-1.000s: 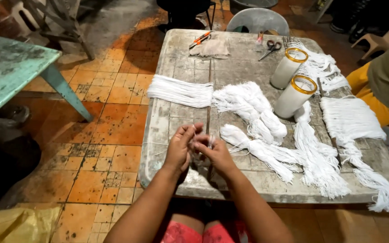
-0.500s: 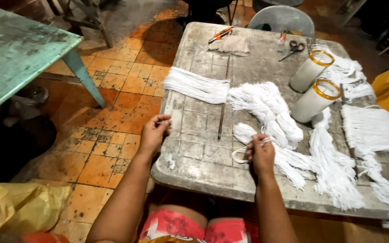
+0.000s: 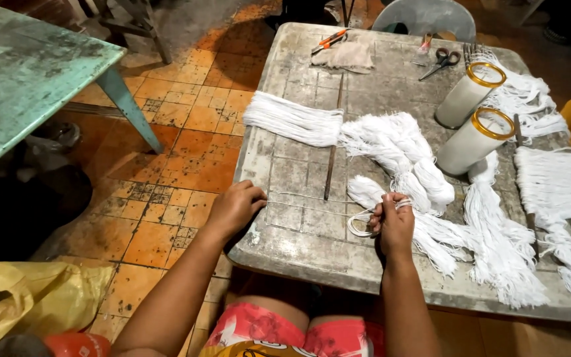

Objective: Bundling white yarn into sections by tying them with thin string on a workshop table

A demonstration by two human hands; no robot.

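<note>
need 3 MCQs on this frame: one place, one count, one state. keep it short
1. Where are the scissors?
A. far end of the grey table
B. on the floor
C. on the green table

2. How many gold-rimmed white cylinders stand on the table?
A. one
B. two
C. four

3. How is the white string between the hands?
A. coiled in a ball
B. stretched taut
C. cut in pieces

Key: 1 A, they lie by the far edge. 2 B, one behind the other. 3 B, it runs straight from left hand to right hand.
</note>
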